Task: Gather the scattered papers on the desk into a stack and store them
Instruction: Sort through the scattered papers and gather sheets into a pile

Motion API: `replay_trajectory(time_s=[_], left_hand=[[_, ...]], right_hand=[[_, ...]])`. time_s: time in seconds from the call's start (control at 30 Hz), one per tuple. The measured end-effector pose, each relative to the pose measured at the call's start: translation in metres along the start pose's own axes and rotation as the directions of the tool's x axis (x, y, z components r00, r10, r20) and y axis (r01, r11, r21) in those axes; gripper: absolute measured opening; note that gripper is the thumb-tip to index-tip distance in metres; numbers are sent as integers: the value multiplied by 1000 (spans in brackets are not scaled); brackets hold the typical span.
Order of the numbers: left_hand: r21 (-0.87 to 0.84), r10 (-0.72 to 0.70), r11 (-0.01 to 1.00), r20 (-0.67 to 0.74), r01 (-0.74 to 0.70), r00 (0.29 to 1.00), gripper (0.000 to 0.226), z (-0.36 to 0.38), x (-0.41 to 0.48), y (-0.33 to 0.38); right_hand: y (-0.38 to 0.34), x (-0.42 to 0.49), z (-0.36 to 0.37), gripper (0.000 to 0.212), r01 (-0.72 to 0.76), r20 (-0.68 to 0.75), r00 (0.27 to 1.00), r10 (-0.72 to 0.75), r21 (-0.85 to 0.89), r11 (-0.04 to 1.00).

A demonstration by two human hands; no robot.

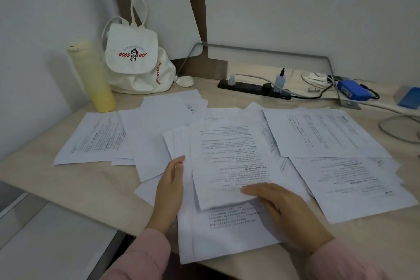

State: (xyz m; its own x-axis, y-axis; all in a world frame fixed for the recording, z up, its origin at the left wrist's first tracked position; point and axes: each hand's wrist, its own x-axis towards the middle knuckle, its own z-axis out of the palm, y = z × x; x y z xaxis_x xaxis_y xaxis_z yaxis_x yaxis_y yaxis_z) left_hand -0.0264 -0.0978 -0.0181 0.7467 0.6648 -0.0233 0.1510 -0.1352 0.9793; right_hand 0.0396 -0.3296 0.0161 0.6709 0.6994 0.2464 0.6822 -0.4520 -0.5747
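Head view: gathering barely begun.
Left hand [171,185] grips a small bundle [227,161] by its edge, right hand [286,213] lies flat-fingered on it; most papers [325,134] lie scattered over the counter [68,179], none stored.

I'm at a study or office desk [91,177] in a walled corner: printed papers [325,134], power strip [247,87] far right, backpack [134,57] far left.
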Motion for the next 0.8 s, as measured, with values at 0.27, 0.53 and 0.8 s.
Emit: replay_trajectory(time_s=[0.27, 0.53, 0.8], left_hand=[[-36, -16, 999, 55, 18, 998, 43, -1, 1, -2], [3, 2, 1000, 49, -2, 999, 38, -2, 3, -6], [46, 17, 999, 49, -19, 999, 23, -2, 1, -2]], right_hand=[[-6, -7, 5, 29, -136, 109, 985, 132, 32, 990], [-32, 24, -43, 15, -43, -226, 969, -98, -546, 837], [-62, 63, -7, 16, -384, 132, 923, 362, 406, 829]])
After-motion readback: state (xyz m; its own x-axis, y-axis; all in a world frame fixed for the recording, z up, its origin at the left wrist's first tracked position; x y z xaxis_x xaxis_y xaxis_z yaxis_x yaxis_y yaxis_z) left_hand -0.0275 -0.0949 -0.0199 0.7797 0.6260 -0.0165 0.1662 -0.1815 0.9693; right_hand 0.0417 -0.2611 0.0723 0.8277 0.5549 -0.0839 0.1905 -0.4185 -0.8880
